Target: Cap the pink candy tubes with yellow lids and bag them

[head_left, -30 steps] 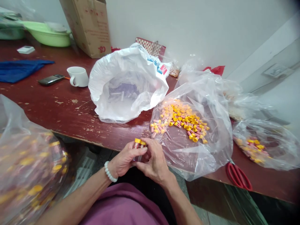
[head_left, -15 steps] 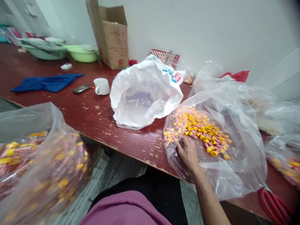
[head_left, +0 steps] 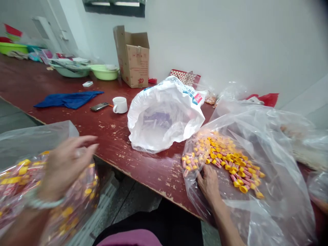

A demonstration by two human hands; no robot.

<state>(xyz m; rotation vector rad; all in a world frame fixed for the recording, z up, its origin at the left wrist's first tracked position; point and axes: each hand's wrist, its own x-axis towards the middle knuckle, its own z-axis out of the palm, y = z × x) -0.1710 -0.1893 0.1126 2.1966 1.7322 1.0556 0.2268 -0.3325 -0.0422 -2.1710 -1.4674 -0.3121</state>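
My left hand [head_left: 65, 167] hovers, motion-blurred, over a clear bag of finished yellow-capped tubes [head_left: 15, 177] at the lower left; its fingers stretch out and nothing shows in them. My right hand [head_left: 208, 182] lies inside a large clear plastic bag [head_left: 269, 191] on the table, fingertips at the near edge of a heap of yellow caps and red-and-white tubes [head_left: 225, 160]. Its fingers curl down among the pieces, and what they hold, if anything, is hidden.
A white plastic bag [head_left: 164, 119] holding clear tubes lies open on the dark red table [head_left: 77, 119]. Behind stand a white cup [head_left: 120, 105], a phone [head_left: 99, 107], a blue cloth [head_left: 68, 99], a cardboard box [head_left: 134, 56] and green basins [head_left: 104, 71].
A second ago both hands held a capped tube at the table's edge. The right hand then went into the bag of caps; the left hand has now swung out over the left bag.
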